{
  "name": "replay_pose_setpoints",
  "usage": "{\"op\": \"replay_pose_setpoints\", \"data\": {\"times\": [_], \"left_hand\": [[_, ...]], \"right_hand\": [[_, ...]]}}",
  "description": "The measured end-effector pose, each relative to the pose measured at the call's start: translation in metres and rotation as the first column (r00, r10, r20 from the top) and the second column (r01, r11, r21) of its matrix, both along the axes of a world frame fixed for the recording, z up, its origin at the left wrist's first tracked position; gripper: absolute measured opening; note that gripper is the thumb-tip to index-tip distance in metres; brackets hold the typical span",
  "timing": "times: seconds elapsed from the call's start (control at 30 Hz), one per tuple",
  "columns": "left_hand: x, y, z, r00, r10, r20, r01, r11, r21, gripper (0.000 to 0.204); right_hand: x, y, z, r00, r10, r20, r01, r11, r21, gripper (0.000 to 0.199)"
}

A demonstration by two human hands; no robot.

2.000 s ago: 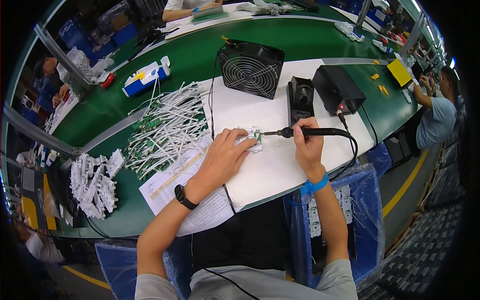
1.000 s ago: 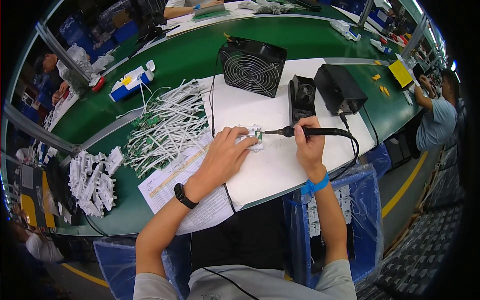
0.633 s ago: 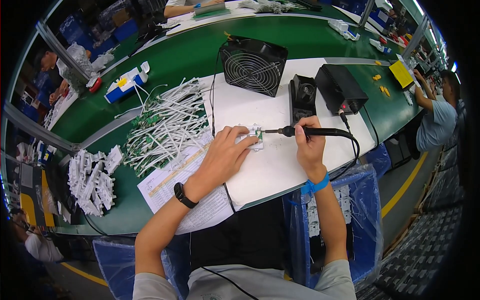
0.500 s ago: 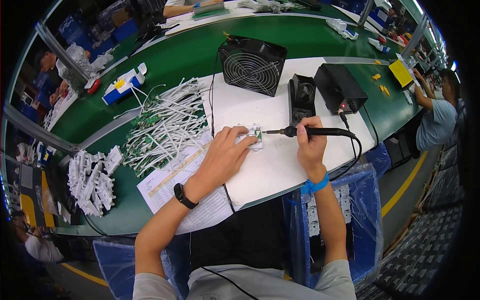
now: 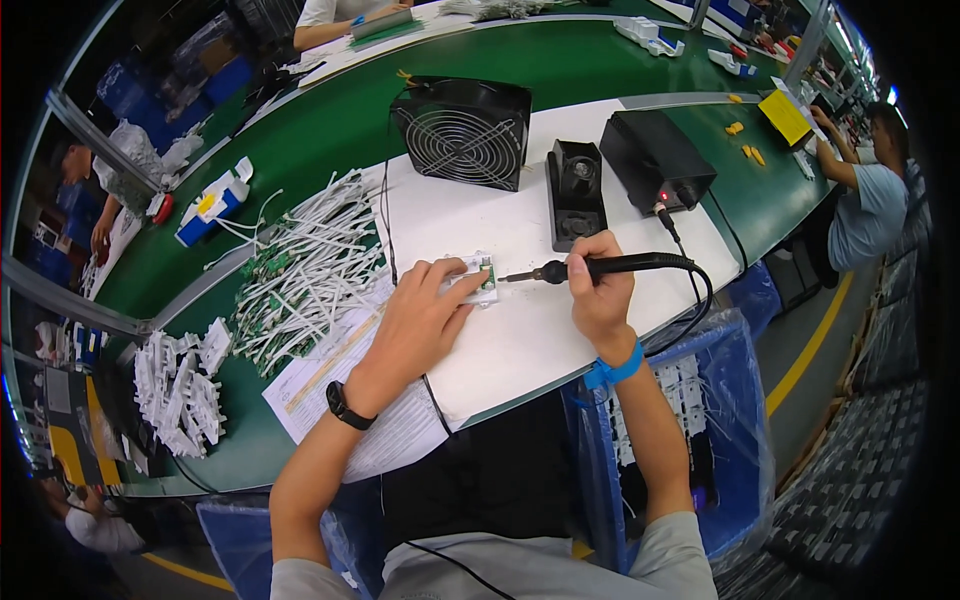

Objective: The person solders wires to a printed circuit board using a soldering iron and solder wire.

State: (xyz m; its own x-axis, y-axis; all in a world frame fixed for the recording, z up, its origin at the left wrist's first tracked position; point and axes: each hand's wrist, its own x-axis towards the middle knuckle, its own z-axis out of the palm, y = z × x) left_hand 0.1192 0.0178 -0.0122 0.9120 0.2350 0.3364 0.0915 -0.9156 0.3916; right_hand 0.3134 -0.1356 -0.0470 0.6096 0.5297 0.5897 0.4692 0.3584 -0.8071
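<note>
From the head view, the left hand (image 5: 420, 310) presses flat on a small white part with a green circuit board (image 5: 480, 280) at the middle of the white mat-covered worktop (image 5: 520, 330), while the right hand (image 5: 598, 285), its grip closed around the black-handled soldering iron (image 5: 590, 267), brings the tip against the board from three o'clock. Soldering looks to be under way on this piece. Judging by the big heap of white-wired boards (image 5: 305, 275) at nine o'clock, plenty seems left.
</note>
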Motion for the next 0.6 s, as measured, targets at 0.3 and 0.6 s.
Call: {"op": "replay_pose_setpoints", "data": {"times": [0.3,0.6], "left_hand": [[0.0030,0.0044,-0.0012,1.000,-0.024,0.010,0.025,1.000,-0.015,0.046],[0.0026,0.0046,-0.0004,1.000,-0.027,0.005,0.027,0.999,-0.021,0.046]], "right_hand": [[-0.0025,0.0002,0.0028,0.993,0.112,-0.047,-0.114,0.993,-0.038,0.008],[-0.0022,0.0002,0.0044,0.992,0.126,-0.011,-0.126,0.992,-0.019,0.009]]}}
